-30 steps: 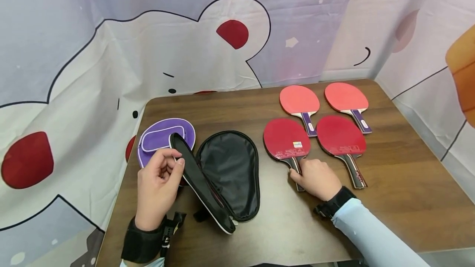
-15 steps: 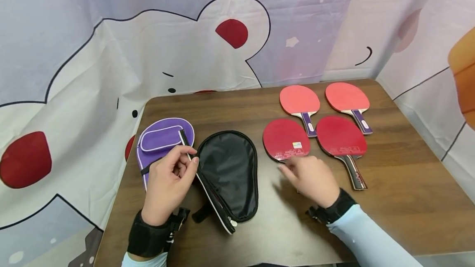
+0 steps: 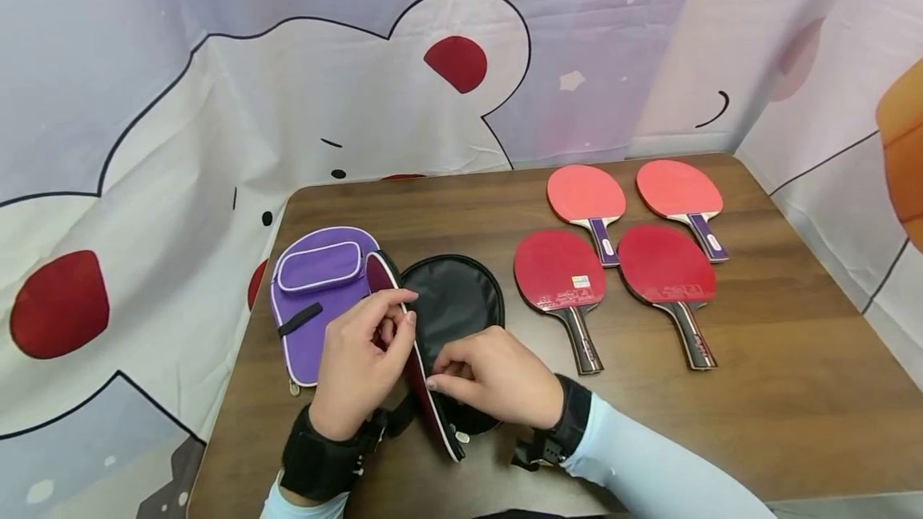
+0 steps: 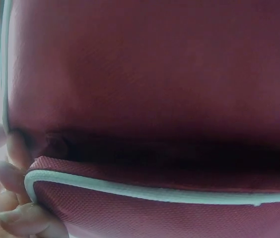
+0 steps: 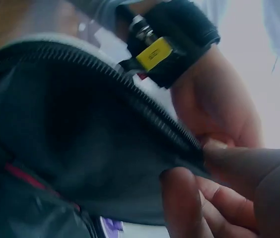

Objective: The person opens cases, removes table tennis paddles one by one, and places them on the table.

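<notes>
A maroon paddle case (image 3: pixel 454 303) with black lining and white piping lies open on the brown table (image 3: pixel 757 391). My left hand (image 3: pixel 402 320) pinches its raised upper flap by the edge. My right hand (image 3: pixel 437 379) pinches the same zipper edge, just right of the left hand. The left wrist view is filled by the flap's maroon outside (image 4: pixel 155 74) and white piping, with fingertips (image 4: pixel 11 213) at the lower left. In the right wrist view, fingers (image 5: pixel 214 198) grip the black zipper edge (image 5: pixel 130 99). The dark red paddle (image 3: pixel 558 271) lies nearest, right of the case.
A purple paddle case (image 3: pixel 317 295) lies flat, left of the maroon one. Another dark red paddle (image 3: pixel 667 263) and two light red paddles (image 3: pixel 586 192) (image 3: pixel 678 187) lie at the back right. A printed curtain (image 3: pixel 216 102) hangs behind the table.
My right hand left the dark red paddle's handle and moved left onto the case's edge. My left hand kept its pinch and swung the flap rightward, baring more of the purple case.
</notes>
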`<state>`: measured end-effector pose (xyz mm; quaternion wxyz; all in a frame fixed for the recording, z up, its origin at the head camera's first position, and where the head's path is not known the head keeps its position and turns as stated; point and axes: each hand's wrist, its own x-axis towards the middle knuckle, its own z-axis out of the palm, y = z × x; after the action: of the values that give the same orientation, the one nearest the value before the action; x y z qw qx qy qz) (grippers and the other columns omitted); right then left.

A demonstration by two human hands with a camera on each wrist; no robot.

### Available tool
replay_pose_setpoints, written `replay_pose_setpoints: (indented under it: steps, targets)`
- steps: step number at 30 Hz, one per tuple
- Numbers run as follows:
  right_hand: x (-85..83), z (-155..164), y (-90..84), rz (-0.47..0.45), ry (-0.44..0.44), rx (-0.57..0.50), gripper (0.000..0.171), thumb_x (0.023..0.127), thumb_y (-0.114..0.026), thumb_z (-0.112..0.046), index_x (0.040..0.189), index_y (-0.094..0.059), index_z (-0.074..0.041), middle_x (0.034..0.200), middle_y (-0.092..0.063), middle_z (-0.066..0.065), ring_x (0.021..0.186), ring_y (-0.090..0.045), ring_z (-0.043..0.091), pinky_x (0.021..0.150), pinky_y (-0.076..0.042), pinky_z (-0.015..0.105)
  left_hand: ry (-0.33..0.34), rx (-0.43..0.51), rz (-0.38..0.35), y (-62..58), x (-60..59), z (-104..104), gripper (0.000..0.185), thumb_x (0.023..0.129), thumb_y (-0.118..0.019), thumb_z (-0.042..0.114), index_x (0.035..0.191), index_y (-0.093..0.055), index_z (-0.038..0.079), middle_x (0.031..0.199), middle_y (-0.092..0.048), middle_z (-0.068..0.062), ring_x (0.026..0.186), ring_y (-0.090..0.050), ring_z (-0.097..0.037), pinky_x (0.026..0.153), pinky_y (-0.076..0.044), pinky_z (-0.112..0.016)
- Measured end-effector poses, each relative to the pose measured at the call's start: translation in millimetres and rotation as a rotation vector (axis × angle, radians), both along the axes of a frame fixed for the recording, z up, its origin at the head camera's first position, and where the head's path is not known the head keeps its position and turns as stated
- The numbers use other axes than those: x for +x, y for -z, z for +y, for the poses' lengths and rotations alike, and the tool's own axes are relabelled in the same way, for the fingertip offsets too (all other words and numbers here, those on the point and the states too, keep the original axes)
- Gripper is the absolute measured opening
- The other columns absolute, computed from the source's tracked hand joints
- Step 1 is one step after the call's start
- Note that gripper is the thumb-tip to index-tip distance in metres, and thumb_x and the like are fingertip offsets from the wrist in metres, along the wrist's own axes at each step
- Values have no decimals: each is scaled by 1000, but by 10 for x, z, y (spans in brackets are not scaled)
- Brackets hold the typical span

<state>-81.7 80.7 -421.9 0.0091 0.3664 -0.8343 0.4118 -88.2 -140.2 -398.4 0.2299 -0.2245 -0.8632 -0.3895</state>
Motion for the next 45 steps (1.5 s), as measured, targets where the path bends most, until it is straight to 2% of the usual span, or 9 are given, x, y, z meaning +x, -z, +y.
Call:
replay_pose_setpoints:
  steps: [6, 10, 13, 16, 20, 26, 33, 39, 45]
  targets:
    - [24, 32, 1, -103, 40, -34, 8, 100, -80, -14, 93, -77, -17, 75, -70, -18, 69, -63, -11, 67, -54, 18, 111, 8, -9, 55, 9, 89, 28, 95, -74, 4, 120, -81, 14, 97, -67, 5, 76, -58, -10, 65, -44, -19]
    - [-1, 150, 54, -211, 112, -53, 10, 102, -75, -12, 94, -74, -16, 69, -66, -19, 64, -65, -4, 62, -54, 24, 201, -69, -12, 91, -1, 156, 28, 95, -78, 6, 122, -80, 13, 111, -69, 2, 89, -62, -12, 74, -51, -25]
    - [-48, 248, 103, -274, 161, -56, 12, 104, -73, -12, 93, -72, -17, 69, -65, -16, 63, -66, 2, 57, -53, 27, 181, -160, 19, 117, -8, 177, 25, 95, -82, 11, 120, -80, 12, 106, -68, 2, 92, -62, -13, 75, -53, -30]
    - [-112, 334, 183, -315, 181, -52, 14, 105, -72, -13, 91, -70, -17, 71, -68, -13, 63, -69, 9, 54, -50, 28, 107, -246, 32, 149, -13, 170, 23, 93, -85, 14, 115, -80, 14, 96, -65, 6, 86, -59, -10, 70, -51, -31]
    - [-179, 442, 296, -350, 203, -38, 18, 107, -70, -14, 89, -70, -17, 74, -70, -10, 63, -72, 16, 52, -47, 27, 65, -326, -26, 195, -16, 160, 23, 92, -87, 18, 113, -79, 16, 89, -60, 10, 78, -55, -7, 65, -49, -29]
    - [-215, 550, 454, -370, 256, 0, 21, 108, -69, -14, 87, -70, -18, 70, -69, -11, 62, -70, 14, 54, -47, 27, 104, -451, -122, 293, -15, 172, 28, 93, -89, 26, 118, -80, 17, 92, -65, 10, 79, -62, -6, 66, -53, -30]
    - [-224, 560, 552, -365, 277, 49, 23, 107, -68, -13, 85, -69, -17, 67, -67, -12, 59, -65, 5, 57, -46, 27, 142, -531, -226, 418, 20, 198, 36, 93, -90, 30, 123, -78, 14, 103, -72, 3, 92, -68, -12, 80, -59, -38]
    - [-248, 533, 581, -352, 283, 98, 23, 107, -69, -12, 84, -69, -17, 69, -67, -12, 59, -64, 4, 58, -47, 28, 162, -550, -245, 509, 3, 202, 37, 94, -88, 33, 124, -77, 15, 98, -67, 6, 88, -65, -11, 78, -57, -35]
    - [-277, 499, 652, -286, 305, 153, 24, 106, -70, -15, 83, -68, -19, 66, -65, -16, 57, -62, 0, 59, -48, 28, 167, -549, -256, 606, -40, 204, 36, 93, -89, 31, 122, -76, 14, 95, -65, 5, 87, -64, -12, 78, -57, -36]
